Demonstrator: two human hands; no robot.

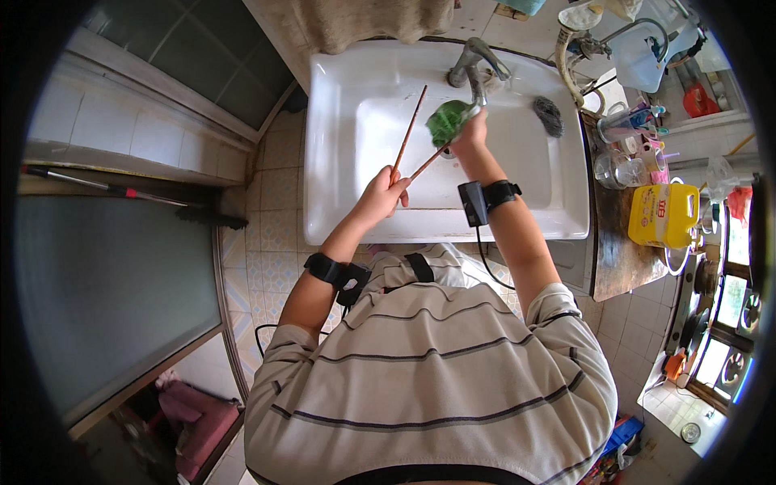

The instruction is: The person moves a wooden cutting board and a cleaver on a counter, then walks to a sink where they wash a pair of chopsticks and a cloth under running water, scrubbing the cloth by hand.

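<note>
My left hand (383, 193) grips two brown wooden chopsticks (410, 130) near their lower ends, over the front of a white ceramic sink (336, 224). One chopstick points up and away, while the other slants right towards my right hand (471, 134). Held in my right hand is a green scrubbing cloth or pad (447, 123), slightly blurred. The slanting chopstick's far end meets the cloth; whether it is wrapped in it I cannot tell. Just beyond this hand is the spout of a metal faucet (478, 63).
A grey steel-wool scrubber (548, 116) lies at the sink's right side. On the wooden counter (618, 248) to the right stand a yellow jug (664, 215), glass jars (619, 170) and a cup of toothbrushes (621, 124). A beige towel (370, 24) hangs behind the sink.
</note>
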